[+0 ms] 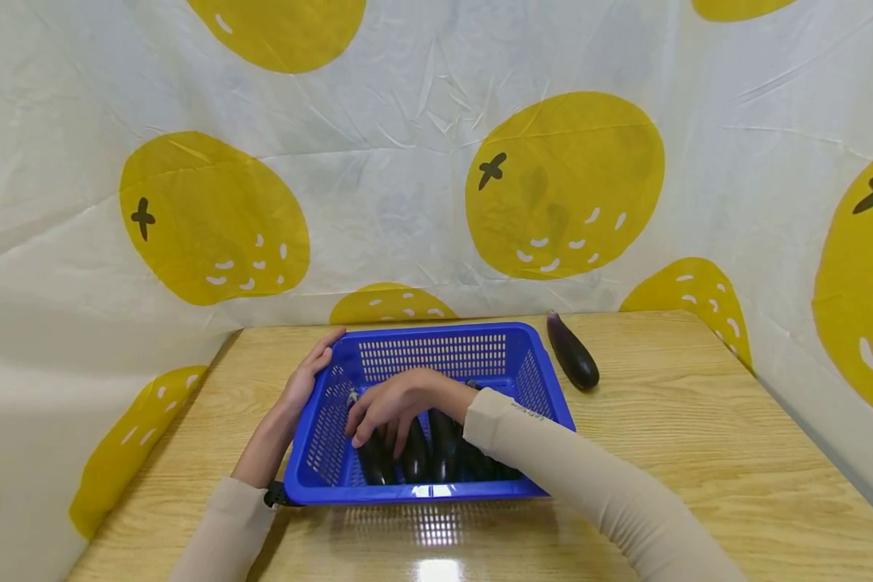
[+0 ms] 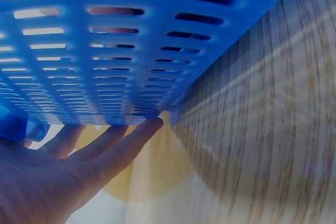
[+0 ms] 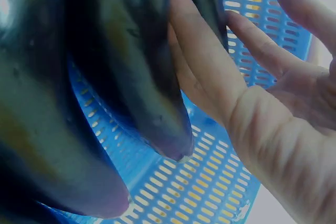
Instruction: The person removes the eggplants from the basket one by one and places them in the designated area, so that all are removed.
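A blue plastic basket (image 1: 436, 491) with slotted walls holds several dark purple eggplants (image 1: 444, 453) lying side by side. My left hand (image 1: 309, 376) rests against its left side; in the left wrist view the straight fingers (image 2: 113, 153) lie along the outer wall. Inside the basket, my right hand (image 1: 396, 404) reaches over the leftmost eggplant (image 1: 376, 462), its digits on both sides of it. In the right wrist view, that eggplant (image 3: 202, 1) shows between the digits, its upper end out of frame. Beside it, two larger eggplants (image 3: 131, 51) show their tapered ends.
One more eggplant (image 1: 573, 353) lies on the wooden table (image 1: 698, 428), right of the basket. A white sheet (image 1: 393, 210) with big yellow fruit prints hangs behind the table and along its sides. A dark wrist strap (image 1: 280, 494) shows by the basket's near left corner.
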`<state>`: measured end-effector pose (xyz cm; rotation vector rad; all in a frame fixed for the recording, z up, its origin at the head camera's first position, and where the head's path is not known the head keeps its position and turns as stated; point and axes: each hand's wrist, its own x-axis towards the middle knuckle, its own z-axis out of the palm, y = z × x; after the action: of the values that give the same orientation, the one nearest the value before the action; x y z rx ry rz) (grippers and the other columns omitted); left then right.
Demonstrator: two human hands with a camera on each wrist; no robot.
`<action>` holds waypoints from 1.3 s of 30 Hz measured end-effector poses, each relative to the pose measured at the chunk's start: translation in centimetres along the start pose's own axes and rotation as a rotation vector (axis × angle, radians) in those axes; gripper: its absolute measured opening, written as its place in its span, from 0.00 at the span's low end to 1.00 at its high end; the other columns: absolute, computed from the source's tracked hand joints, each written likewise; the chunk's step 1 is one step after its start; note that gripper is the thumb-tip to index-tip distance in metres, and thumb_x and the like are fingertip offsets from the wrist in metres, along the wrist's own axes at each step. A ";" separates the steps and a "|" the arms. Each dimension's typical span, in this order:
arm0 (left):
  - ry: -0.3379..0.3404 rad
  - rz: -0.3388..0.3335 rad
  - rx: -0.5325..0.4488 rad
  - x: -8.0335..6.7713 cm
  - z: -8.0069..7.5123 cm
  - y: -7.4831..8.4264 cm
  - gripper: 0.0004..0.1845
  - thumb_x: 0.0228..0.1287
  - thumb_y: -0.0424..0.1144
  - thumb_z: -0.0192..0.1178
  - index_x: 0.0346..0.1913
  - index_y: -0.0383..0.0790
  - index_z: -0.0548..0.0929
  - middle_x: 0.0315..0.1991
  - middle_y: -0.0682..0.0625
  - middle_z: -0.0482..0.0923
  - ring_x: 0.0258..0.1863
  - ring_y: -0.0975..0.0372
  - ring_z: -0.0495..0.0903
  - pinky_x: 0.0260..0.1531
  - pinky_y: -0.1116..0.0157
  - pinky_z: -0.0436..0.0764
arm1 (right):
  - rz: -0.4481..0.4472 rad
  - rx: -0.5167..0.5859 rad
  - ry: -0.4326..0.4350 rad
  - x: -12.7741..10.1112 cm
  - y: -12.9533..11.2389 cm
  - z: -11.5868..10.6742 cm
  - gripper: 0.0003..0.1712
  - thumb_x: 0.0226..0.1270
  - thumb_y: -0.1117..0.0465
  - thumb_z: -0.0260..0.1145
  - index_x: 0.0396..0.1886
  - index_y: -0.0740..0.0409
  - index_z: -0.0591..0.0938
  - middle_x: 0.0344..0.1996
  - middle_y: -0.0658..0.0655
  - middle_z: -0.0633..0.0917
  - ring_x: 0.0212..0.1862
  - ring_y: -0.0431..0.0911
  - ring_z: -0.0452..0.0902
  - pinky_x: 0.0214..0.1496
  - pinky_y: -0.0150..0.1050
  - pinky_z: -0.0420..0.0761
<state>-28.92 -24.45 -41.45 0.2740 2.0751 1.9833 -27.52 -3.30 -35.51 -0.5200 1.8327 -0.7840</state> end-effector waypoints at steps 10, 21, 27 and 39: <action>0.002 0.013 0.001 0.3 0.0 -0.2 0.28 0.87 0.50 0.29 0.84 0.57 0.49 0.84 0.46 0.48 0.79 0.46 0.56 0.65 0.60 0.72 | -0.051 -0.012 0.016 0.3 0.5 -0.1 0.21 0.75 0.62 0.65 0.65 0.59 0.79 0.53 0.56 0.82 0.50 0.54 0.82 0.56 0.53 0.86; -0.014 -0.005 -0.020 0.3 -0.1 -0.1 0.29 0.87 0.51 0.28 0.85 0.57 0.46 0.84 0.44 0.47 0.80 0.44 0.55 0.68 0.53 0.71 | -0.186 -0.048 0.072 -0.1 1.4 -1.4 0.20 0.77 0.61 0.63 0.64 0.60 0.80 0.52 0.56 0.83 0.52 0.54 0.85 0.63 0.53 0.82; -0.022 0.004 -0.030 0.3 0.0 -0.1 0.30 0.86 0.53 0.29 0.85 0.56 0.45 0.84 0.43 0.47 0.78 0.45 0.58 0.58 0.64 0.79 | -0.231 -0.038 0.122 -0.9 1.6 -2.3 0.20 0.75 0.59 0.64 0.64 0.55 0.81 0.55 0.56 0.81 0.50 0.53 0.86 0.62 0.52 0.83; -0.002 0.008 -0.031 0.4 0.0 -0.2 0.30 0.87 0.52 0.29 0.85 0.54 0.46 0.85 0.45 0.46 0.80 0.47 0.53 0.56 0.72 0.75 | -0.330 0.089 0.148 -3.6 2.2 -4.1 0.19 0.76 0.57 0.64 0.64 0.53 0.81 0.64 0.59 0.77 0.54 0.53 0.84 0.60 0.51 0.84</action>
<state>-29.29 -24.30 -41.65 0.2779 2.0430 2.0175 -29.91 1.72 -33.70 -0.7339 1.8602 -1.1477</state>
